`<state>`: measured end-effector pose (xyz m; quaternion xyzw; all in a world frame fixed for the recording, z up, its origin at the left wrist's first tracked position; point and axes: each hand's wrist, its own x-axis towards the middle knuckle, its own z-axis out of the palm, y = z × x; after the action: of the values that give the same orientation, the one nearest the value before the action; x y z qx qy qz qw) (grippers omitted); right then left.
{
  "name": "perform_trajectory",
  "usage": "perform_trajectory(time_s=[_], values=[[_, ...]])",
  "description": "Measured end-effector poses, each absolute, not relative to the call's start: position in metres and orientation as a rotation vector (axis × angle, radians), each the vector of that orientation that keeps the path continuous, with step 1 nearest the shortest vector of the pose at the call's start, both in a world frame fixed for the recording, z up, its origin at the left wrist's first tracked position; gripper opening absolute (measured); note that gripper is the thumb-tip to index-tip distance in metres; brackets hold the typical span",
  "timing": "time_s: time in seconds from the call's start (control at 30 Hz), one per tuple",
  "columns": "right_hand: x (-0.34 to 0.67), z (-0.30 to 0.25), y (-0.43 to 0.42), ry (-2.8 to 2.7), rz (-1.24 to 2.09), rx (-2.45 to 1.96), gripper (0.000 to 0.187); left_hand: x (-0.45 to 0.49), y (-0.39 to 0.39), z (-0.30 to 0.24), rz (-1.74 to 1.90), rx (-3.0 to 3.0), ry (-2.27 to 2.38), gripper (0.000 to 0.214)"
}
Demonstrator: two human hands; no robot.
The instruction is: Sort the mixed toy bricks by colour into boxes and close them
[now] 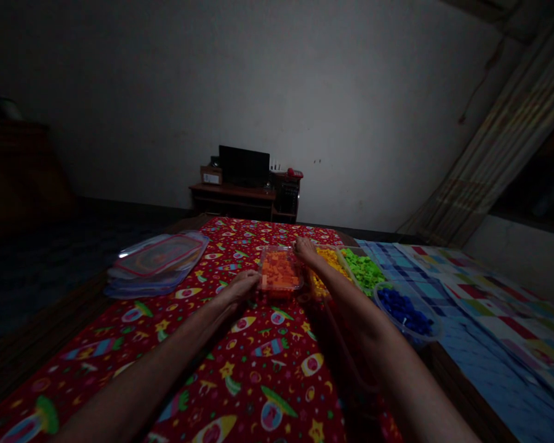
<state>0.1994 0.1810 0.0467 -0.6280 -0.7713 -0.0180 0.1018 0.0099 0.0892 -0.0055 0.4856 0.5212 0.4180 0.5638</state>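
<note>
A clear plastic container [281, 284] full of small orange pieces stands on the red patterned cloth [240, 369]. My left hand [246, 284] grips its left side near the front corner. At the far right corner, my right hand [305, 250] is closed on the rim, its fingertips partly hidden. Just to the right, partly behind my right forearm, is a container of yellow pieces [333, 266]. Beyond that come bright green pieces [362, 271] in another clear container. An oval tub [436, 329] holds blue pieces. The small pieces' exact kind cannot be made out.
Several clear lids [159, 261] lie stacked at the cloth's left edge, one with a red rim. Under my right forearm is a dark, long container edge [346, 357]. A bed with blue bedding [480, 363] borders the right. A monitor [244, 165] stands on a far desk.
</note>
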Motion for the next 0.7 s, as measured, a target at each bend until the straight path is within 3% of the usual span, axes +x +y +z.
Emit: perform_trajectory(time_s=[0.23, 0.7], values=[[0.174, 0.041, 0.189, -2.630, -0.022, -1.496, 0.033, 0.009, 0.090, -0.009, 1.017, 1.145, 1.191, 0.013], [0.176, 0.024, 0.184, -2.585, -0.013, -1.426, 0.040, 0.011, 0.089, -0.011, 1.051, 1.138, 1.170, 0.012]])
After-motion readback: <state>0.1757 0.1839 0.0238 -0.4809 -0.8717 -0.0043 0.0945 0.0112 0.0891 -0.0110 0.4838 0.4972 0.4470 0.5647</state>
